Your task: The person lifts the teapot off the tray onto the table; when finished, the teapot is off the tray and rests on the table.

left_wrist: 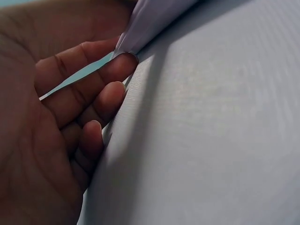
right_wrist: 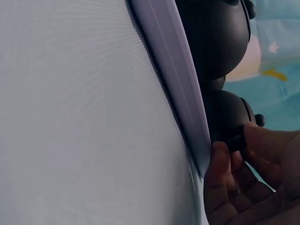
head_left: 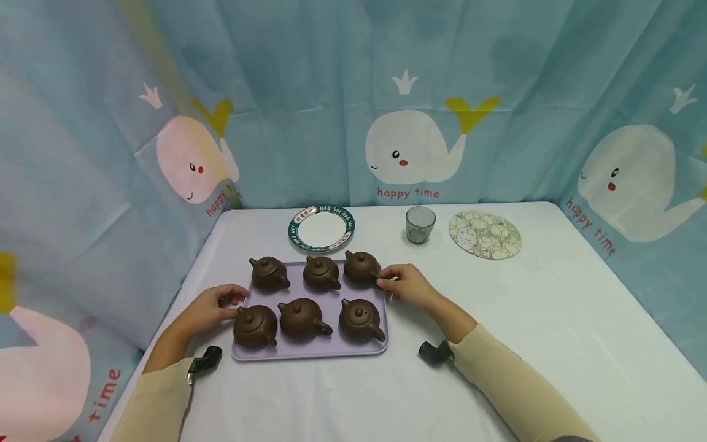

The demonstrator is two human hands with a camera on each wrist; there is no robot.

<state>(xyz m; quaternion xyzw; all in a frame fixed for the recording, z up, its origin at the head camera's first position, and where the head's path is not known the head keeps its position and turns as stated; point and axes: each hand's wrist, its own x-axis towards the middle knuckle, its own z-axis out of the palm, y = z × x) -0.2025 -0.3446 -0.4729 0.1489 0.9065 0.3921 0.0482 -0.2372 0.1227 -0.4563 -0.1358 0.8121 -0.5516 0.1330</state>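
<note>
A lavender tray [head_left: 309, 352] on the white table carries six brown clay teapots in two rows. My left hand [head_left: 231, 301] lies at the tray's left edge beside the front-left teapot [head_left: 255, 326]. In the left wrist view this left hand [left_wrist: 119, 75] has its fingers [left_wrist: 110, 101] curled against the tray's rim [left_wrist: 140, 23]. My right hand [head_left: 382, 279] is at the tray's right edge and pinches the handle of the back-right teapot [head_left: 360, 267]. In the right wrist view the right hand [right_wrist: 233, 141] has thumb and finger round that teapot's [right_wrist: 227, 112] handle, next to the tray's rim [right_wrist: 180, 89].
Behind the tray stand a green-rimmed white plate [head_left: 321, 229], a small glass cup [head_left: 420, 224] and a round floral mat [head_left: 485, 234]. A whale-print curtain closes in the back and both sides. Bare tablecloth [head_left: 552, 319] spreads to the right.
</note>
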